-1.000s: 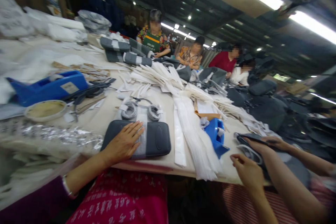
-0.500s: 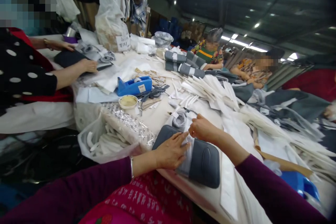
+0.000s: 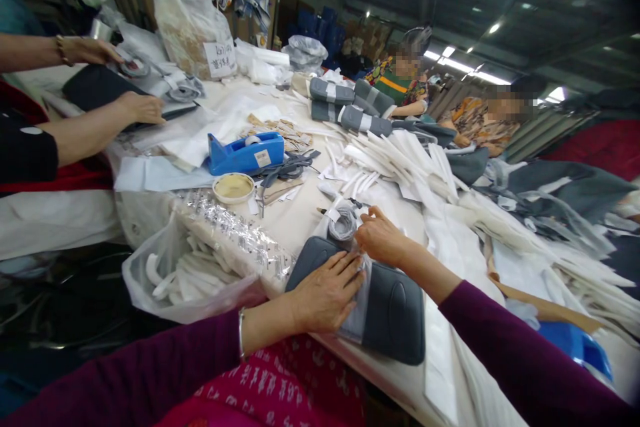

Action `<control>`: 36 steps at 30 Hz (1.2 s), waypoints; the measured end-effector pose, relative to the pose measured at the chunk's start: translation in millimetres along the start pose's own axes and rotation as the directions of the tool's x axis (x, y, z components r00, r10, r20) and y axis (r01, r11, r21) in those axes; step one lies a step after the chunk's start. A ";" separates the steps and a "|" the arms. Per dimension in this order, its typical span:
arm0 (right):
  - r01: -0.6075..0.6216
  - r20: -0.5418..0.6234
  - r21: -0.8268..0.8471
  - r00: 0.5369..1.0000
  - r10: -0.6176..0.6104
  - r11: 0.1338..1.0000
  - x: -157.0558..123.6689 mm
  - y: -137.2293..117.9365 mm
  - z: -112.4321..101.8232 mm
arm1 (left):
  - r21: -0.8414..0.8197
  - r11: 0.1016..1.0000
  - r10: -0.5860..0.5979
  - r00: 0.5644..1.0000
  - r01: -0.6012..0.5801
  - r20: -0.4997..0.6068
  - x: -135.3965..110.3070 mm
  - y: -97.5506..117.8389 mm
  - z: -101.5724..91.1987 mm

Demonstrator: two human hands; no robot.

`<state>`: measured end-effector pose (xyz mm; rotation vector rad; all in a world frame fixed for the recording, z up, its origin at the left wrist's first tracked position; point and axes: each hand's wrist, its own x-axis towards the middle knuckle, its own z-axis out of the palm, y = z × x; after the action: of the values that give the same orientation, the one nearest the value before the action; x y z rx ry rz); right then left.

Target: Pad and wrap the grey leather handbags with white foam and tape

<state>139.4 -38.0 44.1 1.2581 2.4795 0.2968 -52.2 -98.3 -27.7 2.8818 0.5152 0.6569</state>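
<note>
A dark grey padded piece with rounded ends (image 3: 395, 313) lies at the table's near edge, with a pale translucent band (image 3: 357, 310) across its middle. My left hand (image 3: 327, 293) rests flat on the piece and the band, fingers stretched out. Just beyond the fingertips, my right hand (image 3: 377, 237) is closed in a pinch at the band's far end. What it pinches is too small to make out. Beside the right hand sits a coiled light grey strap (image 3: 343, 223) with a white tag.
A blue tape dispenser (image 3: 246, 153), a round tub (image 3: 233, 188) and dark scissors (image 3: 287, 167) lie ahead left. White strips (image 3: 400, 167) spread to the right. A plastic bag of white pieces (image 3: 193, 273) hangs at the table's left edge. Co-workers' hands (image 3: 140, 109) work nearby.
The view has shifted slightly. My hands stay at the padded piece, the right one still pinched near the coil. The co-worker at left has moved a hand onto a grey coil.
</note>
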 end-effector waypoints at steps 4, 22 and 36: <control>-0.016 -0.041 0.000 0.999 0.016 1.000 6.5 20.9 11.8 | 0.003 1.000 0.002 0.999 -0.002 0.034 0.5 -0.1 -1.9; -0.380 -0.120 0.293 0.896 0.428 0.877 -1.8 40.9 42.6 | 0.001 1.000 -0.012 0.999 0.012 0.036 1.6 -1.1 0.9; -0.218 -0.132 0.960 0.210 0.969 0.178 -141.5 -113.0 -5.7 | 0.103 0.983 0.161 0.985 -0.154 -0.064 13.5 -12.6 14.6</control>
<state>131.4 -218.9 40.8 3.5063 2.2986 -0.2539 -38.1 -82.6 -38.1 3.0244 0.3383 0.7819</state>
